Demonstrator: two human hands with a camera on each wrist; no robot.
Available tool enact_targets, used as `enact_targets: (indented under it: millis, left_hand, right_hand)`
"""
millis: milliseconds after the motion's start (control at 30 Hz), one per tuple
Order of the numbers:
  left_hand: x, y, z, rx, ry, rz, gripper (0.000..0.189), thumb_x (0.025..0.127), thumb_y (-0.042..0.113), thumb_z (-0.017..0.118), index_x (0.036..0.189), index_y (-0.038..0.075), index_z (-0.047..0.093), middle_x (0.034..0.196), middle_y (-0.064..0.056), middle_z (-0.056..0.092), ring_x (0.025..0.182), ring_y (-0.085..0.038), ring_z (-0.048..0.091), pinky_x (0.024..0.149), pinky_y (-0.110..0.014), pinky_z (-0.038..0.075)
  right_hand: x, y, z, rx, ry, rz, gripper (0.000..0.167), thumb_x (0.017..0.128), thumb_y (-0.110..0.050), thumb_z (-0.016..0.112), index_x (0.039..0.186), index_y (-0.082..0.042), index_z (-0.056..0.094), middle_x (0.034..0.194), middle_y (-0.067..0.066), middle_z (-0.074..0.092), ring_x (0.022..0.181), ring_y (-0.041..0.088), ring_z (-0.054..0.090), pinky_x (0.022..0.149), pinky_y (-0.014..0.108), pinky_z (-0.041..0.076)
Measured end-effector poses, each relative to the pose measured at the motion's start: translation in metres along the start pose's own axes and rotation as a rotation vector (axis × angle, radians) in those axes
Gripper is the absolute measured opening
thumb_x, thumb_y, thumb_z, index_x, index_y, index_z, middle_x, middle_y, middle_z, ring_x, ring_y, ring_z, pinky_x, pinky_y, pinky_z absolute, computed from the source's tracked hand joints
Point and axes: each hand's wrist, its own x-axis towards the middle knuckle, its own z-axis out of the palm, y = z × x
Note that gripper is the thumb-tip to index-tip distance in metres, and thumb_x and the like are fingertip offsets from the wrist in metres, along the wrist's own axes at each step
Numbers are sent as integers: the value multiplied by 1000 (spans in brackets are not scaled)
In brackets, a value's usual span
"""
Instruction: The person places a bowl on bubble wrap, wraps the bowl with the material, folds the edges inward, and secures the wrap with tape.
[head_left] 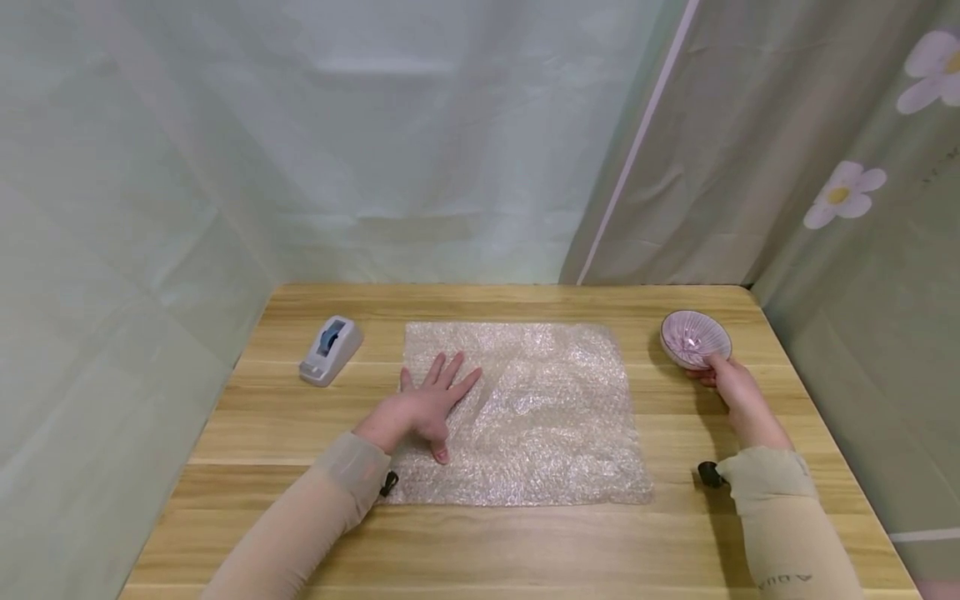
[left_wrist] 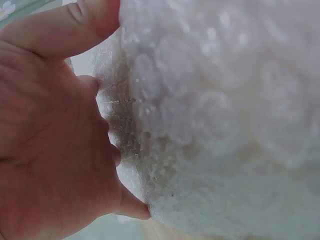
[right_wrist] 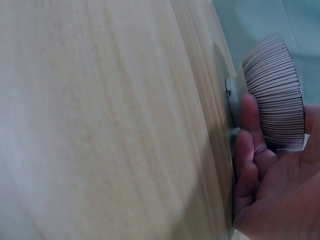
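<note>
Plastic bubble wrap (head_left: 547, 417): flat on the table (head_left: 525, 550), looks a bit longer side to side
Left hand (head_left: 427, 408): fingers spread wide on the wrap's left part, gripping nothing
Right hand (head_left: 738, 396): pinching the bowl (head_left: 693, 333) at its near rim
Bowl spot: right of the wrap, mouth up, round so no long axis; can't tell if it's touching wood
Bowl grab: seems like the current step, next move probably wants a level lift
</note>
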Motion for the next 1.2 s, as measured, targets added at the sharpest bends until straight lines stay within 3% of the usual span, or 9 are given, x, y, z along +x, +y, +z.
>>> enact_targets:
  millis: [733, 1000, 1200]
  left_hand:
    - [2, -2, 2, 2, 0, 0, 154, 59, 26, 104, 173, 35, 1, 176, -3, -26, 159, -33, -28, 112, -86, -10]
    - [1, 0, 0, -7, -3, 2, 154, 59, 26, 104, 174, 34, 1, 176, -5, -25, 159, -34, -27, 112, -86, -10]
    - [0, 0, 1, -23, 0, 4, 154, 58, 25, 104, 174, 34, 2, 176, -4, -25, 159, -33, -28, 112, -85, -12]
  right_hand:
    - [-1, 8, -5, 48, -58, -36, 26, 113, -34, 39, 111, -22, 62, 83, -26, 71, 85, 0, 58, 81, 23, 39]
    - [-3, 9, -4, 43, -33, -19, 28, 113, -36, 40, 123, -15, 54, 86, -24, 69, 94, 3, 53, 88, 25, 36]
    - [-8, 11, 0, 51, -30, -35, 27, 112, -32, 42, 123, -13, 56, 85, -23, 68, 90, 2, 54, 85, 22, 40]
